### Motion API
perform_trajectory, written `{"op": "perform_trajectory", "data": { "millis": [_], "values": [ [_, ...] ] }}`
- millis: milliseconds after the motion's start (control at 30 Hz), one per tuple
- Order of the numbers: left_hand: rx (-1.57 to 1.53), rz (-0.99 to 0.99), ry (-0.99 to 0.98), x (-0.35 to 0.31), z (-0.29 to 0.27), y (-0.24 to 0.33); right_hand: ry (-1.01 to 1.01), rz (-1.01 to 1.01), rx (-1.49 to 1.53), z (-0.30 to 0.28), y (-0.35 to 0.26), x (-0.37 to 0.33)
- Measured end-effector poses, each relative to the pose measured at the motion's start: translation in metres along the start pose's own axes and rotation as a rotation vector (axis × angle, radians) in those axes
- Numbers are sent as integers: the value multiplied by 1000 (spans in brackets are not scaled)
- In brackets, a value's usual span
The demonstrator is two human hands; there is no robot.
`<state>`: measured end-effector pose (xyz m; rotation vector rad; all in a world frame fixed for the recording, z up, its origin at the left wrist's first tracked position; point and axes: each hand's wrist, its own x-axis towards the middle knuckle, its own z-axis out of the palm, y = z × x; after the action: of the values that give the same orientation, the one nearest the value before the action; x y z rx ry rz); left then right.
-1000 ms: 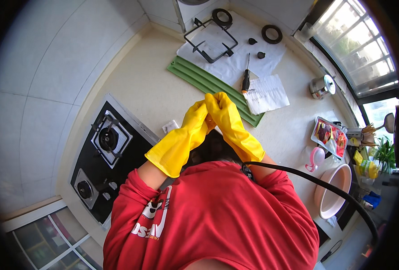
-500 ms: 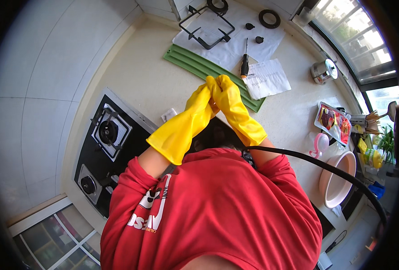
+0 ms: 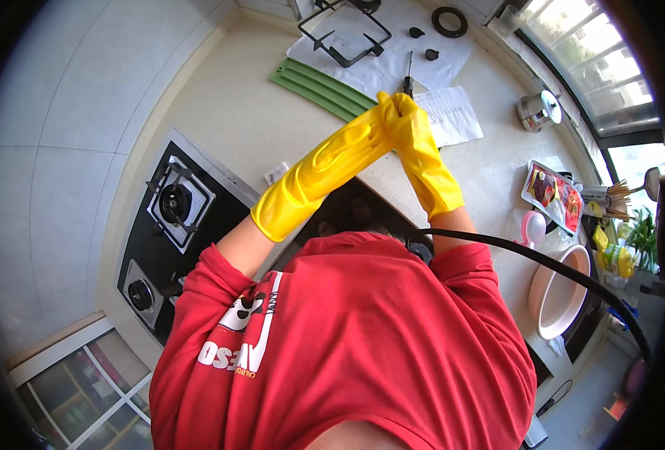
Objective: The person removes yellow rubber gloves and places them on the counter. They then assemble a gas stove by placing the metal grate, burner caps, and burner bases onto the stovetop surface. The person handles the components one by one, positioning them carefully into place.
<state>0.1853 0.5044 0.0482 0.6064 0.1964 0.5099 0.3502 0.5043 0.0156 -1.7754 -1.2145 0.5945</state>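
Both my hands wear long yellow rubber gloves and meet over the counter in front of me. My left hand (image 3: 344,146) stretches across to the right, its thumb lying along the palm side and its fingertips hidden at the other hand. Closed around the finger ends of the left glove is my right hand (image 3: 410,124). Just beyond the gloves lie a screwdriver (image 3: 408,86) with a dark handle and a white paper sheet (image 3: 452,116). A green ridged tray (image 3: 321,88) runs behind the left glove, partly covered by it.
A gas stove (image 3: 179,217) is at the left. Toward the back lie a black pan support (image 3: 340,54), a black ring (image 3: 449,22) and small dark caps (image 3: 431,55). To the right are a metal pot (image 3: 539,111), food packets (image 3: 554,195) and a pink basin (image 3: 561,292). A black cable (image 3: 531,260) crosses my right arm.
Both gloved hands have moved away from me and to the right, now covering the screwdriver's handle end. My left arm is stretched further, and the gloves remain in contact.
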Motion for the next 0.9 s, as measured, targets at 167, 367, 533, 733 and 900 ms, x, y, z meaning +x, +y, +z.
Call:
{"op": "perform_trajectory", "data": {
  "millis": [167, 367, 533, 733, 900],
  "values": [
    [152, 123, 127, -28, -61, -37, -458, 243, 562, 5, -19, -47],
    [129, 11, 589, 1, -62, -65, -135, 40, 152, 42, 21, -58],
    [148, -198, 335, 2, 5, -34, -198, 533, 522, -27, -32, -51],
    [895, 66, -138, 1, 14, -34, -204, 551, 650, -44, -11, -75],
    [-14, -276, 111, 3, -4, -37, -226, 528, 809, -50, -43, -99]
  ]
}}
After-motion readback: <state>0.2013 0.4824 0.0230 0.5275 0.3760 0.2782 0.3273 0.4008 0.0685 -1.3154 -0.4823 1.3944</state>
